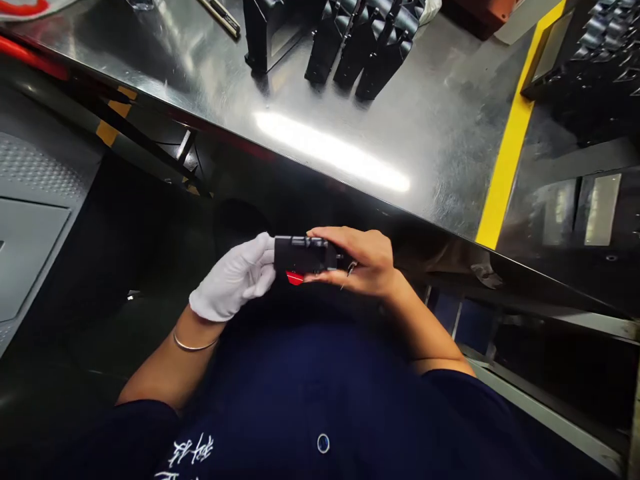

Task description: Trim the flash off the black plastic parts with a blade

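Between my two hands, in front of my body, is a black box-shaped part [295, 255]. A small red piece [295, 278] shows at its lower edge. My left hand [240, 277], in a white glove, grips the part's left end with its fingers closed. My bare right hand [363, 261] wraps round the right end, thumb and fingers along the upper and lower sides. That end of the part is partly hidden by the hand. The part is held off the table, on my side of its front edge.
A shiny metal table [440, 133] lies ahead, with several similar black parts [367, 50] and a larger black piece [263, 37] on it. Yellow tape [507, 157] crosses its right side. A pen-like tool [223, 17] lies at the back. A grey cabinet [33, 253] stands left.
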